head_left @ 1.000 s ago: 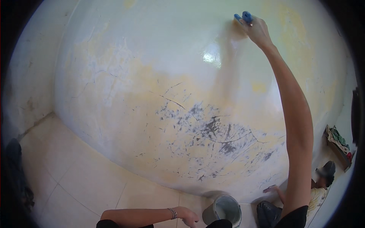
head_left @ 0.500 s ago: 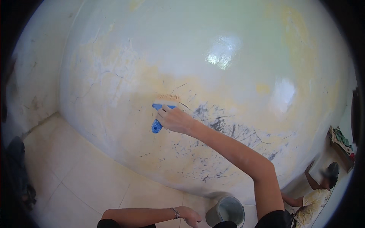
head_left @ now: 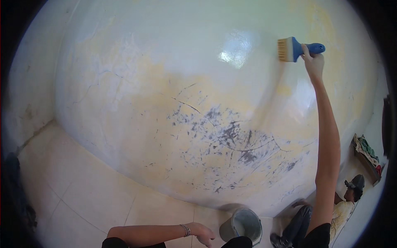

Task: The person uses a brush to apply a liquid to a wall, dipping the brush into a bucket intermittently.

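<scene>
High on the right side of the wall (head_left: 136, 136), my right hand (head_left: 314, 66) is closed round the blue handle of a wide paint brush (head_left: 296, 49). The brush lies nearly level, with its pale bristles pointing left and close to the wall; whether they touch it I cannot tell. My left hand (head_left: 203, 234), with a bracelet at the wrist, hangs low with loose fingers and holds nothing. Just right of it stands a grey bucket (head_left: 226, 232) with pale liquid inside. Dark scuffs, cracks and yellowish patches mark the wall's middle and lower part.
At the lower right another person (head_left: 342, 213) in a yellowish shirt and dark cap sits low by the wall. Above them, a brown ledge (head_left: 367, 165) bears folded cloths. Pale tiles (head_left: 95, 198) cover the floor, and a side wall (head_left: 33, 91) meets it at left.
My right hand has swept the brush up and right, from the wall's middle to its upper right, and the brush has turned from upright to level. The other person has shifted position.
</scene>
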Demonstrator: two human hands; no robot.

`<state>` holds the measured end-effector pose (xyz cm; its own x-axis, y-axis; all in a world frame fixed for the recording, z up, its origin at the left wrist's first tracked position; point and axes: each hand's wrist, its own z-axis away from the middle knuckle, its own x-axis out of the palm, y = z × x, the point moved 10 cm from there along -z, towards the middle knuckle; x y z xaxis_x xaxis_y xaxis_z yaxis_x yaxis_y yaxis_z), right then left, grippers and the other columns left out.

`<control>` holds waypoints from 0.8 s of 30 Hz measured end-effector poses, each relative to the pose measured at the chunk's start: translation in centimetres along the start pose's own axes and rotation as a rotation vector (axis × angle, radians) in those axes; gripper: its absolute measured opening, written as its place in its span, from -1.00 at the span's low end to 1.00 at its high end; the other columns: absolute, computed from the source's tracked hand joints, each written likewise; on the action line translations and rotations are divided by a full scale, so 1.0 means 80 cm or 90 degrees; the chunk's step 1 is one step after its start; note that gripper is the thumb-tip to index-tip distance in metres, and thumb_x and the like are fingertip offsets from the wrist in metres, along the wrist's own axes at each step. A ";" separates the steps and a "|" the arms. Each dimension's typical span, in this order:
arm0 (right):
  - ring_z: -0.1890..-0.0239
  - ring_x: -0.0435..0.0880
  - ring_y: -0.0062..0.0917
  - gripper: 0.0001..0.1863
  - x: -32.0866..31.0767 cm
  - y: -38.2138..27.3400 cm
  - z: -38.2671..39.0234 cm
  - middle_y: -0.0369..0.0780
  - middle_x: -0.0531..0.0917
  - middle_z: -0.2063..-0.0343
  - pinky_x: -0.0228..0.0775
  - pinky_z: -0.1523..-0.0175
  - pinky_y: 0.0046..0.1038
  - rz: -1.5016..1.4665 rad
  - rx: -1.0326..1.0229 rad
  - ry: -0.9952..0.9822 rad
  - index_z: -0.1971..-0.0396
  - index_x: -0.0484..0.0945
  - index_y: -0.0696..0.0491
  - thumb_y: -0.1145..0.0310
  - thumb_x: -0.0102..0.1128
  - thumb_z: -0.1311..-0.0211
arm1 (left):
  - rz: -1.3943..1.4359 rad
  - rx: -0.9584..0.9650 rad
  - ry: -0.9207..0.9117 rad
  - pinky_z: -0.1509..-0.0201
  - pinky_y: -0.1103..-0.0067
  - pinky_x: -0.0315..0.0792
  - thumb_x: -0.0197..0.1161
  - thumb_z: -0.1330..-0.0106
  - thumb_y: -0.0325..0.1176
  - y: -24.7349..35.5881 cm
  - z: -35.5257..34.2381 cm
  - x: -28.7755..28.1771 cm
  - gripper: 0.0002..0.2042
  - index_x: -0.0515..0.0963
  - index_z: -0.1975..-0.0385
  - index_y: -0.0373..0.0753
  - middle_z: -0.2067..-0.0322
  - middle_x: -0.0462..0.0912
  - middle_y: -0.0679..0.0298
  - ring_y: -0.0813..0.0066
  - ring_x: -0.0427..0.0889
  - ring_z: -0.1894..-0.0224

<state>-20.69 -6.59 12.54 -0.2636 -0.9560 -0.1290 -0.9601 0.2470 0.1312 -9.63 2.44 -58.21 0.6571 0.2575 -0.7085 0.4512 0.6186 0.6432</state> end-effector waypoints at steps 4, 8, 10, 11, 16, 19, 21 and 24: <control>0.39 0.62 -0.46 -0.84 0.023 -0.042 0.082 -0.13 0.64 0.45 0.40 0.28 -0.52 0.061 -0.166 -0.107 0.38 0.59 0.15 0.39 0.17 -0.07 | -0.054 -0.016 -0.024 -0.09 0.30 0.28 0.00 -0.19 0.07 0.018 0.007 0.001 -0.40 0.25 -0.07 -0.29 0.01 0.40 -0.05 0.05 0.39 -0.04; 0.07 0.49 -0.22 -0.60 0.136 -0.055 0.321 -0.06 0.46 0.07 0.43 0.11 -0.35 0.334 -0.352 -0.462 0.01 0.32 0.05 0.49 -0.02 -0.07 | -0.075 -0.003 -0.035 -0.08 0.29 0.29 0.01 -0.18 0.08 0.033 0.001 -0.002 -0.39 0.25 -0.08 -0.28 0.02 0.40 -0.06 0.04 0.39 -0.03; 0.01 0.46 -0.25 -0.53 0.163 -0.107 0.472 0.03 0.46 0.10 0.44 0.09 -0.37 0.457 -0.617 -0.477 0.03 0.29 0.30 0.45 -0.01 0.00 | -0.072 -0.005 -0.031 -0.08 0.29 0.29 0.02 -0.18 0.08 0.036 0.004 -0.007 -0.39 0.25 -0.08 -0.28 0.02 0.40 -0.06 0.03 0.39 -0.03; 0.09 0.46 -0.29 -0.58 0.148 -0.148 0.520 0.03 0.51 0.21 0.45 0.17 -0.51 0.314 -0.689 -0.457 0.15 0.39 0.35 0.44 0.01 0.06 | -0.071 -0.019 -0.034 -0.08 0.29 0.29 0.02 -0.18 0.08 0.036 0.009 -0.009 -0.39 0.25 -0.08 -0.29 0.02 0.40 -0.06 0.03 0.40 -0.02; 0.19 0.47 -0.28 -0.64 0.117 -0.159 0.617 -0.07 0.52 0.29 0.39 0.12 -0.38 0.110 -0.532 -0.573 0.21 0.44 0.24 0.47 0.05 0.11 | -0.054 -0.030 -0.056 -0.07 0.29 0.30 0.02 -0.18 0.07 0.036 0.006 0.002 -0.40 0.26 -0.07 -0.29 0.02 0.40 -0.06 0.03 0.40 -0.02; 0.23 0.47 -0.28 -0.67 0.123 -0.136 0.504 -0.14 0.53 0.30 0.38 0.15 -0.36 -0.098 -0.212 -0.644 0.24 0.47 0.08 0.51 0.13 0.12 | -0.044 -0.033 -0.029 -0.07 0.29 0.30 0.02 -0.19 0.07 0.022 0.007 0.002 -0.40 0.26 -0.07 -0.29 0.03 0.41 -0.06 0.03 0.40 -0.02; 0.29 0.51 -0.28 -0.78 0.119 -0.128 0.408 -0.14 0.56 0.37 0.38 0.18 -0.35 -0.085 -0.148 -0.561 0.26 0.51 0.02 0.45 0.13 -0.03 | -0.047 -0.054 -0.011 -0.07 0.29 0.30 0.01 -0.19 0.06 0.014 0.005 -0.003 -0.40 0.25 -0.08 -0.29 0.03 0.41 -0.06 0.04 0.40 -0.02; 0.36 0.62 -0.51 -0.74 0.086 -0.044 0.274 -0.11 0.64 0.42 0.44 0.21 -0.48 -0.091 0.017 -0.449 0.30 0.55 0.19 0.30 0.16 -0.11 | -0.067 -0.057 -0.025 -0.07 0.29 0.29 0.01 -0.19 0.07 0.025 0.000 -0.008 -0.40 0.24 -0.08 -0.30 0.02 0.40 -0.06 0.05 0.40 -0.02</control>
<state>-21.13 -10.54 -10.32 -0.1243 -0.6512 -0.7486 -0.9893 0.1395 0.0429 -9.14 3.56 -56.46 0.6332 0.1597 -0.7573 0.4644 0.7044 0.5368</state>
